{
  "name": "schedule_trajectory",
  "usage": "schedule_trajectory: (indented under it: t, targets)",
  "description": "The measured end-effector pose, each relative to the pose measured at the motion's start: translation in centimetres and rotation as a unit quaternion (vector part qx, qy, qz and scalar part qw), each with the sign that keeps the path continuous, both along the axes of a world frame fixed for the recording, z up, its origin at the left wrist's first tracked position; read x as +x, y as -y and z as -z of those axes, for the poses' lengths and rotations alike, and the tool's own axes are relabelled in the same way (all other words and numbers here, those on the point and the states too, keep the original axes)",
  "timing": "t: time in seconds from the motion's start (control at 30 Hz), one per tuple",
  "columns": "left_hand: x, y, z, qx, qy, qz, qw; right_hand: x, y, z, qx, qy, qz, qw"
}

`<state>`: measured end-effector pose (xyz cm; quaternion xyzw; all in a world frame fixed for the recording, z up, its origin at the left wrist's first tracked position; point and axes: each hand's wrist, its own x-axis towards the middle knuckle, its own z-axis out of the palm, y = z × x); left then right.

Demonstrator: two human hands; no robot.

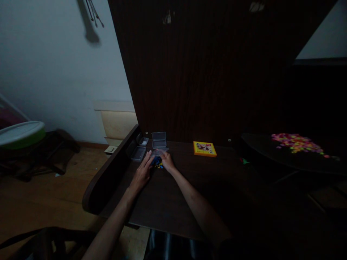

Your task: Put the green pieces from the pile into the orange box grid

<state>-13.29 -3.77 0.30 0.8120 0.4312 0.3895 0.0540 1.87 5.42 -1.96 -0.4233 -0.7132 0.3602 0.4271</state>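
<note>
On the dark wooden surface, my two hands meet around a small pile of blue and yellow pieces [158,164], too small to make out one by one. Clear plastic [158,152], which looks like a bag, lies over the far side of the pile. My right hand [168,163] is closed on the plastic's right side. My left hand [143,169] rests along the pile's left side, fingers stretched out and their tips by the plastic. Just beyond is a clear plastic case [159,143] with its lid raised. Two more clear cases, a larger one [138,154] and a smaller one [144,141], stand open at the left.
A yellow box [205,148] with a printed picture lies to the right. Farther right, many small bright pieces [298,142] are heaped on a dark surface. A raised wooden side [108,173] borders the left, and a tall dark panel [189,72] rises behind.
</note>
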Motion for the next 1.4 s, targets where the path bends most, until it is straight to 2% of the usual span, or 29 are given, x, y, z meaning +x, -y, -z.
schedule_trajectory:
  t: [0.27,0.53,0.77,0.93,1.1,1.4]
  targets:
    - [0.0,0.3,0.4,0.003,-0.031,0.012,0.999,-0.7,0.7,-0.4,-0.055,-0.095,-0.003,0.994]
    - [0.3,0.5,0.1,0.001,0.003,-0.001,1.0,-0.6,1.5,-0.9,-0.072,-0.137,-0.042,0.987]
    - [0.4,0.4,0.0,0.01,0.025,-0.015,1.0,-0.6,1.5,0.0,-0.054,-0.114,-0.027,0.992]
    - [0.3,0.1,0.3,0.055,-0.019,-0.023,0.998,-0.6,1.1,0.2,-0.026,-0.15,-0.012,0.988]
    - [0.3,0.1,0.2,0.081,-0.022,-0.022,0.996,-0.6,0.8,0.4,-0.032,-0.167,0.001,0.985]
    - [0.4,0.4,0.0,0.079,-0.043,-0.019,0.996,-0.9,1.0,0.2,-0.034,-0.186,-0.014,0.982]
